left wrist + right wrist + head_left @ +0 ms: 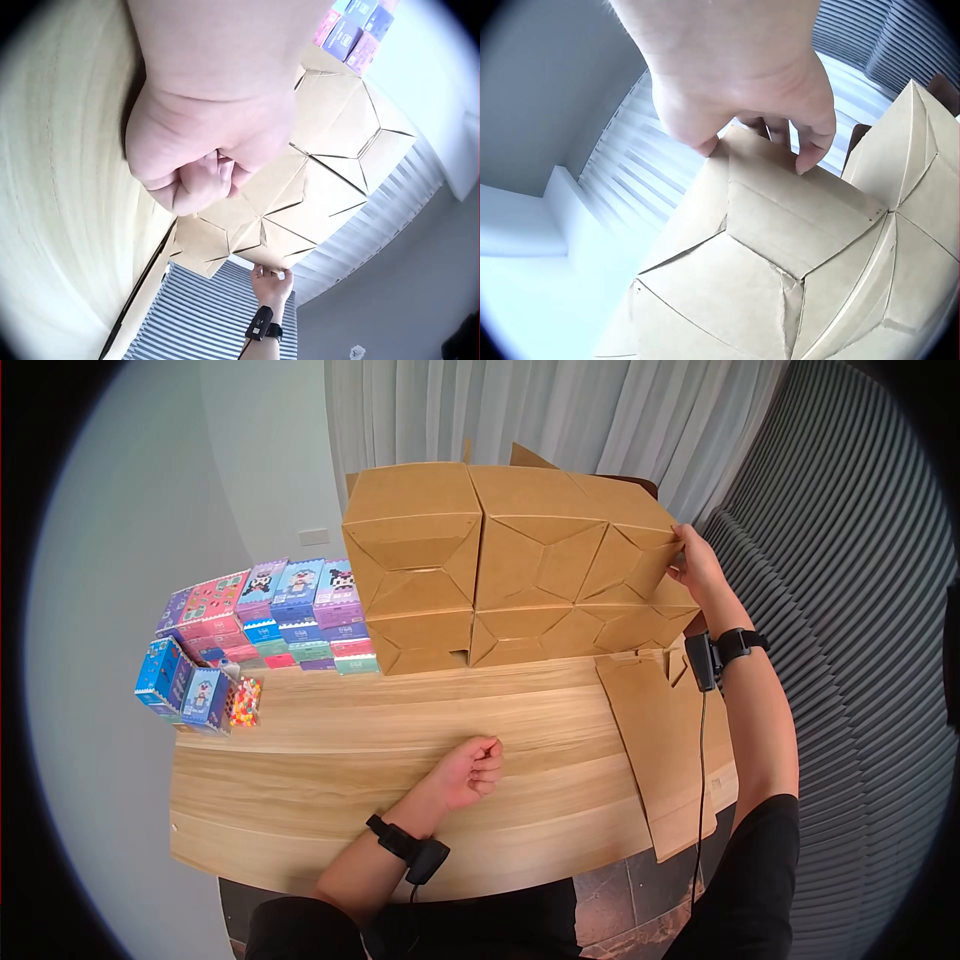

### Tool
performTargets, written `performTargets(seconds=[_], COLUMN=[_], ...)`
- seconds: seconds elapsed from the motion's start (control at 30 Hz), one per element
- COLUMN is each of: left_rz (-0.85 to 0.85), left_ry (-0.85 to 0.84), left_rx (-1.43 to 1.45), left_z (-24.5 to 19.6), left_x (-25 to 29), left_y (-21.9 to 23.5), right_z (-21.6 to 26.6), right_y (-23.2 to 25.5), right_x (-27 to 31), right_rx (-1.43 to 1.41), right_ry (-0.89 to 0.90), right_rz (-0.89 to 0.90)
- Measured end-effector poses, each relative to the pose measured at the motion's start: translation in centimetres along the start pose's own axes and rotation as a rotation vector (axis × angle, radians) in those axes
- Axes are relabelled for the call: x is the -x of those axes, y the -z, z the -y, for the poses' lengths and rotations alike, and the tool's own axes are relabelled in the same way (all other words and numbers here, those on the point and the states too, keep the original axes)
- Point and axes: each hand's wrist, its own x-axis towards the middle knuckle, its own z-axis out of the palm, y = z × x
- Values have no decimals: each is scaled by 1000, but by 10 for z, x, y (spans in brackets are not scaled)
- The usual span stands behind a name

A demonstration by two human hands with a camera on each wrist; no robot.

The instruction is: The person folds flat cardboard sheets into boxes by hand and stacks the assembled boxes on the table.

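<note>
My right hand (698,565) holds the upper right corner of a stacked brown cardboard box (640,555), thumb on one face and fingers around the other side. In the right wrist view the fingertips (810,160) press on the creased end of this box (780,217). Below and beside it stand several more cardboard boxes (410,560) in two rows, folded flaps facing me. My left hand (467,772) rests near the middle of the wooden table (330,780), its fingers curled in with nothing in them.
A flattened cardboard sheet (655,750) lies at the table's right, reaching over the front edge. Several colourful printed boxes (300,595) are stacked at the left, with a bag of small coloured pieces (245,702) before them. A ribbed grey wall (850,590) borders the right side.
</note>
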Motion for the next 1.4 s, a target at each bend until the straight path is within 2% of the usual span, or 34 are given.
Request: performTargets(seconds=[0.37,0.5,0.57,0.6,0.67,0.73,0.87,0.93,1.0,1.07,1.13,1.2,1.27,1.4], left_rz=[-11,-33,-24,-17,-9,-3,14,6,-8,9,24,38,38,62], left_ry=[-2,9,26,24,30,35,16,15,1,11,16,-11,-23,-35], left_rx=[-29,-24,-11,5,-2,-6,-30,-51,-35,-28,-19,-6,-19,-19], left_z=[0,0,0,-1,-1,0,1,2,3,3,3,5,5,6], left_x=[0,0,0,0,0,-1,-2,-1,0,-1,-1,0,0,-2], left_y=[0,-2,-2,-2,-3,-2,-2,-4,-6,-4,-2,-1,-2,1], right_z=[0,-7,-17,-25,-41,-68,-166,-185,-209,-223,-236,-235,-222,-221], right_y=[-2,13,28,37,48,61,115,120,135,137,139,138,131,126], right_x=[3,21,40,55,113,176,280,327,351,364,369,369,368,370], right_rx=[-31,-73,-143,-140,-190,-92,463,714,1028,1029,1160,1128,976,966], right_ry=[3,29,180,172,309,306,326,206,163,95,69,91,66,14], right_rz=[8,-18,-139,-156,-98,-89,-208,-279,-273,-294,-282,-311,-283,-331])
